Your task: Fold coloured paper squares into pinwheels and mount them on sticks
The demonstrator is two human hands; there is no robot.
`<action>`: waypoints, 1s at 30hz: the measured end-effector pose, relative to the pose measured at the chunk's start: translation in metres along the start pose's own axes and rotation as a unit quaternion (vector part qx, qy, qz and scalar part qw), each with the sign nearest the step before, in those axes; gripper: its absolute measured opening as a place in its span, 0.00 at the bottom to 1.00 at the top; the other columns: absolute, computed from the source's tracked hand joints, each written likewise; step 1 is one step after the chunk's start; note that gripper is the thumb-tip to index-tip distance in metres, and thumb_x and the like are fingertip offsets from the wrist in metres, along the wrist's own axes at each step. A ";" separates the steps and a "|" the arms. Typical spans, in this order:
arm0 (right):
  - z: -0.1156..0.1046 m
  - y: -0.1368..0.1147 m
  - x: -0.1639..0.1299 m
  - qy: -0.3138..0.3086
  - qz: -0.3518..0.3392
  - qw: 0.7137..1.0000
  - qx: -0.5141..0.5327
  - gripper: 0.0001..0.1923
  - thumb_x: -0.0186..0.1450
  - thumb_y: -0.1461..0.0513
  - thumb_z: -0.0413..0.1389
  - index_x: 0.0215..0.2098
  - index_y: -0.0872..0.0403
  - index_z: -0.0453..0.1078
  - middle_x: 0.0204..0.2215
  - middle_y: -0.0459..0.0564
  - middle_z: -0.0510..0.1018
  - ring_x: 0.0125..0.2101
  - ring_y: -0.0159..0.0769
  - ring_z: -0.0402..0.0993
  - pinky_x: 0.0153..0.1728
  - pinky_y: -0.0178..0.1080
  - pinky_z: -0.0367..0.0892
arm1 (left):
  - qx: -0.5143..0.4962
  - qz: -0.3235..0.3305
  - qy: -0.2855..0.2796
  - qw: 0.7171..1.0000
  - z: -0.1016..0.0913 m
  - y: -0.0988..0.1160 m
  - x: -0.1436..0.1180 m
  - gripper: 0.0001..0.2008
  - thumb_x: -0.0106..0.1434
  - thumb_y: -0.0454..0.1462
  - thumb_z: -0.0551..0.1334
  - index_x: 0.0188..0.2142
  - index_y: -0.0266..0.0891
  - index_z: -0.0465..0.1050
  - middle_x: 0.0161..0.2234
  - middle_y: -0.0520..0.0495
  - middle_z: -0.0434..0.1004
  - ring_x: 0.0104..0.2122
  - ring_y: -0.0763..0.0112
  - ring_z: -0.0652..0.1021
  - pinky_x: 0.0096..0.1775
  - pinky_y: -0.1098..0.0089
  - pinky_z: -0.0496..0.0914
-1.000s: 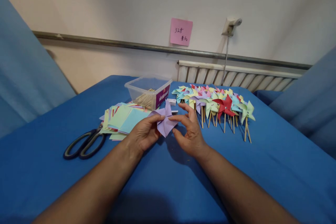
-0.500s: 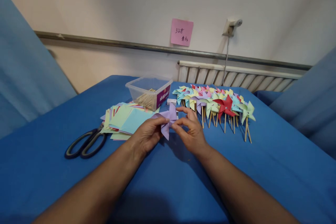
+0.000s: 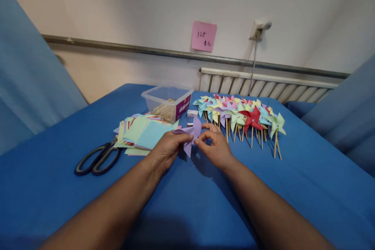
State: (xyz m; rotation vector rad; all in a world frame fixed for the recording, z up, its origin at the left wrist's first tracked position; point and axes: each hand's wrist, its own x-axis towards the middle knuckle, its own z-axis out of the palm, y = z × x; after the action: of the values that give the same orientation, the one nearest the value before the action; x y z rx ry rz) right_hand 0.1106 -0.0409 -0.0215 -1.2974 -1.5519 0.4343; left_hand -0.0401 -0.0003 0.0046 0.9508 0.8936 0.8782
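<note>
A purple paper pinwheel (image 3: 197, 127) without a visible stick is held above the blue cloth, its blades folded in toward the middle. My left hand (image 3: 170, 146) grips it from the left, thumb pressed near its centre. From the other side my right hand (image 3: 215, 144) pinches its right edge between thumb and index finger, the other fingers curled. Whatever lies behind the blades is hidden. Just behind the pinwheel are small white boxes (image 3: 192, 113), one partly covered by it. Coloured paper squares (image 3: 149, 134) lie in a loose pile beside my left hand.
Black-handled scissors (image 3: 98, 158) lie at the left, blades under the paper. A clear plastic tub (image 3: 164, 105) of wooden sticks stands behind. Several pinwheels on sticks (image 3: 252, 119) lie at the right. The wall has a rail (image 3: 146, 51) and a radiator (image 3: 228, 82).
The purple pinwheel has shifted slightly right and turned a little. My right fingers have drawn in closer to its centre. The view has moved slightly.
</note>
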 end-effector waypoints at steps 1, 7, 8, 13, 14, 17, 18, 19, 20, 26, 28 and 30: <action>0.000 0.000 0.000 -0.001 -0.001 1.000 -0.008 0.08 0.57 0.61 0.61 0.21 0.52 0.71 0.45 0.52 0.72 0.50 0.43 0.66 0.52 0.48 0.59 | 0.002 0.000 -0.001 1.000 0.000 0.000 0.000 0.07 0.43 0.30 0.69 0.26 0.33 0.78 0.19 0.49 0.75 0.20 0.73 0.73 0.25 0.72 0.66; -0.002 -0.002 0.000 -0.013 -0.002 0.999 -0.037 0.08 0.57 0.63 0.60 0.20 0.53 0.70 0.44 0.52 0.73 0.48 0.43 0.66 0.50 0.47 0.60 | 0.010 -0.007 0.009 1.000 0.000 -0.001 0.000 0.10 0.43 0.29 0.69 0.28 0.32 0.78 0.23 0.47 0.78 0.22 0.71 0.75 0.27 0.71 0.68; -0.002 -0.002 0.000 -0.014 -0.003 0.999 -0.039 0.09 0.57 0.63 0.60 0.20 0.52 0.69 0.43 0.52 0.73 0.48 0.43 0.66 0.50 0.47 0.60 | 0.012 -0.008 0.010 1.000 0.000 -0.002 0.000 0.10 0.43 0.29 0.69 0.28 0.32 0.78 0.23 0.47 0.78 0.22 0.71 0.75 0.28 0.71 0.68; -0.002 0.000 0.001 -0.022 0.009 0.999 -0.044 0.09 0.56 0.65 0.59 0.20 0.52 0.68 0.41 0.51 0.73 0.46 0.41 0.67 0.48 0.46 0.62 | 0.043 0.005 0.019 0.999 -0.002 -0.004 0.001 0.07 0.43 0.31 0.70 0.25 0.32 0.76 0.22 0.47 0.76 0.22 0.71 0.74 0.28 0.71 0.67; -0.002 0.000 0.001 -0.025 0.011 0.999 -0.045 0.09 0.56 0.65 0.59 0.20 0.52 0.67 0.40 0.51 0.73 0.45 0.41 0.67 0.48 0.45 0.62 | 0.051 0.007 0.022 0.998 -0.002 -0.005 0.002 0.07 0.43 0.31 0.70 0.24 0.33 0.76 0.22 0.47 0.76 0.22 0.71 0.74 0.27 0.71 0.67; -0.002 0.000 0.000 -0.033 0.010 0.998 -0.054 0.09 0.57 0.64 0.60 0.20 0.52 0.68 0.40 0.51 0.73 0.46 0.42 0.66 0.49 0.46 0.60 | 0.068 0.007 0.026 0.997 -0.004 -0.006 0.003 0.07 0.43 0.32 0.70 0.23 0.33 0.75 0.21 0.47 0.75 0.21 0.71 0.74 0.27 0.70 0.66; -0.002 -0.001 0.000 -0.035 0.008 0.998 -0.059 0.09 0.57 0.63 0.60 0.20 0.52 0.68 0.41 0.51 0.73 0.47 0.42 0.65 0.49 0.47 0.60 | 0.072 0.008 0.023 0.997 -0.005 -0.007 0.004 0.07 0.43 0.33 0.70 0.23 0.33 0.75 0.21 0.47 0.75 0.21 0.70 0.74 0.26 0.70 0.66; -0.003 -0.001 0.000 -0.040 0.007 0.997 -0.063 0.09 0.57 0.63 0.60 0.21 0.52 0.68 0.42 0.51 0.72 0.48 0.43 0.65 0.49 0.48 0.60 | 0.074 0.010 0.018 0.997 -0.006 -0.007 0.005 0.07 0.43 0.33 0.70 0.23 0.32 0.75 0.22 0.47 0.76 0.22 0.70 0.74 0.27 0.70 0.66; -0.003 -0.001 0.000 -0.045 0.006 0.997 -0.068 0.08 0.58 0.62 0.60 0.21 0.53 0.69 0.44 0.51 0.72 0.49 0.43 0.64 0.49 0.48 0.59 | 0.073 0.012 0.013 0.997 -0.006 -0.007 0.005 0.08 0.43 0.33 0.70 0.24 0.32 0.75 0.22 0.46 0.76 0.22 0.70 0.74 0.27 0.70 0.66; -0.006 -0.001 0.000 -0.055 0.004 0.995 -0.087 0.08 0.59 0.62 0.60 0.23 0.53 0.69 0.46 0.52 0.71 0.51 0.45 0.63 0.51 0.51 0.58 | 0.070 0.004 0.008 0.997 -0.007 -0.008 0.006 0.09 0.43 0.33 0.70 0.26 0.32 0.76 0.23 0.46 0.77 0.23 0.69 0.74 0.28 0.69 0.67; -0.006 -0.002 0.000 -0.060 0.004 0.994 -0.092 0.08 0.59 0.62 0.60 0.23 0.53 0.68 0.44 0.52 0.72 0.50 0.45 0.63 0.51 0.51 0.58 | 0.072 -0.001 0.001 0.997 -0.008 -0.009 0.006 0.09 0.44 0.34 0.71 0.26 0.32 0.77 0.23 0.46 0.77 0.23 0.69 0.74 0.28 0.69 0.67; -0.007 -0.003 0.000 -0.064 0.003 0.993 -0.096 0.09 0.59 0.62 0.59 0.22 0.53 0.68 0.43 0.51 0.72 0.49 0.45 0.64 0.50 0.50 0.58 | 0.072 -0.005 -0.007 0.997 -0.008 -0.009 0.006 0.10 0.44 0.34 0.71 0.27 0.32 0.77 0.24 0.46 0.77 0.24 0.69 0.75 0.28 0.69 0.67</action>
State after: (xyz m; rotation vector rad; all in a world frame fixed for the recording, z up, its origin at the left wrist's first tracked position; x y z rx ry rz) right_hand 0.1154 -0.0437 -0.0164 -1.4452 -1.7318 0.3863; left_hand -0.0431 0.0045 -0.0075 1.0749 0.9572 0.8060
